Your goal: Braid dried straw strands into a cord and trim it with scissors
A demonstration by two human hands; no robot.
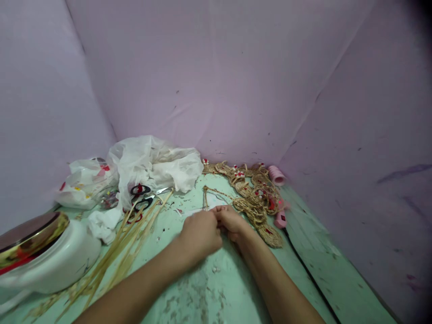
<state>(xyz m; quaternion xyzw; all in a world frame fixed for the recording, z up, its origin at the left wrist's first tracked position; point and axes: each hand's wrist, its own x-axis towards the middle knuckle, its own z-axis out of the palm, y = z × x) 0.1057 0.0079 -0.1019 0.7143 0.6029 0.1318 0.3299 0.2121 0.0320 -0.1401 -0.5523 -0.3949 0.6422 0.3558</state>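
My left hand (202, 231) is closed, its back toward me, and meets my right hand (230, 221) over the middle of the table. The fingers of my right hand are bent in a pinch against the left ones. A thin twisted straw cord (219, 193) runs from a coiled bundle of straw cord (253, 213), bends at a peak and drops to my fingers. Its end in the grip is hidden by my hands. A pale sheet or piece of paper (213, 200) lies just beyond them.
Loose straw strands (124, 245), scissors (153, 196) and crumpled white plastic bags (151, 162) lie left. A white container (72, 252) stands nearer. Beaded woven straw pieces (241, 184), a pink thread cone (276, 175) and a pink corded tool (281, 219) lie right.
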